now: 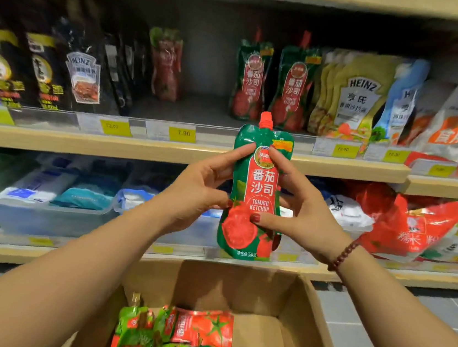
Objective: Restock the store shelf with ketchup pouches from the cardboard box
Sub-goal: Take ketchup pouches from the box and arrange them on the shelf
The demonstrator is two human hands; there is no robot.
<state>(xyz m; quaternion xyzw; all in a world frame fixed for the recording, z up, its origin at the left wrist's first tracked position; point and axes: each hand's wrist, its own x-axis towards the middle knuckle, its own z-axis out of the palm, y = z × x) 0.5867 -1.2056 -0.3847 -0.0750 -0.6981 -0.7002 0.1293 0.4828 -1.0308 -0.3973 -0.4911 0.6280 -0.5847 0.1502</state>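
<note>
I hold one green-and-red ketchup pouch [257, 191] upright with its red cap on top, in front of the shelf edge. My left hand [199, 190] grips its left side and my right hand [301, 208] grips its right side, thumbs on the front label. Below, the open cardboard box [305, 321] holds several more ketchup pouches [196, 339] lying flat. On the middle shelf [167, 151], two matching pouches [273, 83] stand at the right of a gap, and another pouch [166, 64] stands at its left.
Black Heinz sauce pouches [81, 77] fill the shelf's left, yellow and blue Heinz pouches [358, 99] its right. Yellow price tags [182, 133] line the shelf edge. The lower shelf carries plastic bins [44, 208] and red bags [408, 227]. Grey floor tiles [403, 339] lie to the right.
</note>
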